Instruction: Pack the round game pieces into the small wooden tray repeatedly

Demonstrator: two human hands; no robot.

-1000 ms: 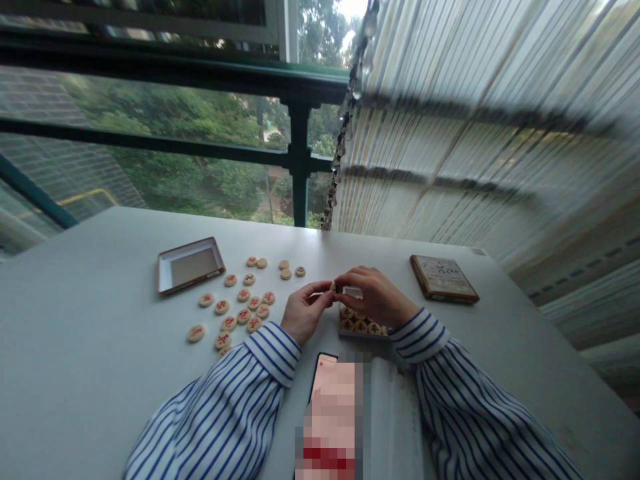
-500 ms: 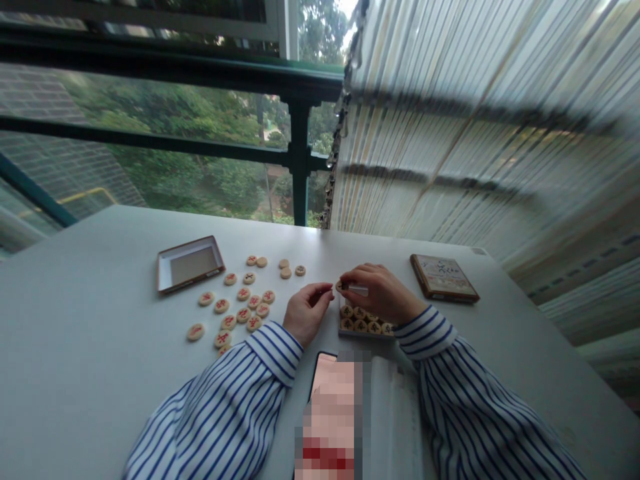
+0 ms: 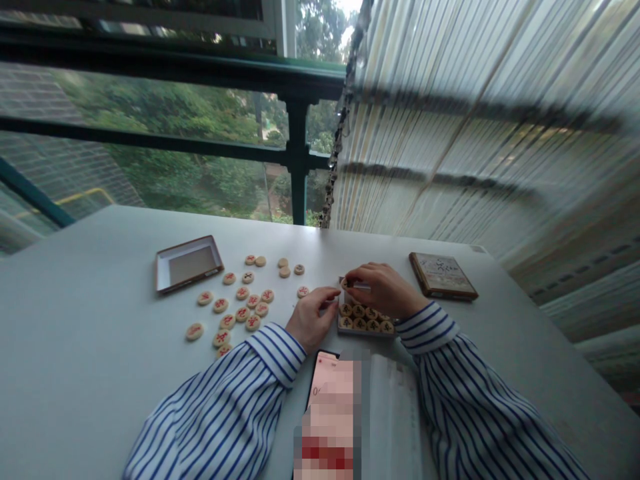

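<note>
A small tray packed with round wooden game pieces sits on the white table in front of me. My right hand hovers over the tray's far end, fingertips pinched on one piece at its top left corner. My left hand rests curled against the tray's left side, fingers touching its edge. Several loose pieces with red marks lie scattered to the left, and one lone piece lies just beyond my left fingers. Both sleeves are blue-striped.
An empty box half lies at the back left, and a lid with a printed top at the right. A phone lies near the table's front edge. A window railing and a striped curtain stand behind the table.
Both hands have come down from a raised pinch. The right hand carried its piece to the tray's far corner; the left hand dropped beside the tray, and one piece now lies near it.
</note>
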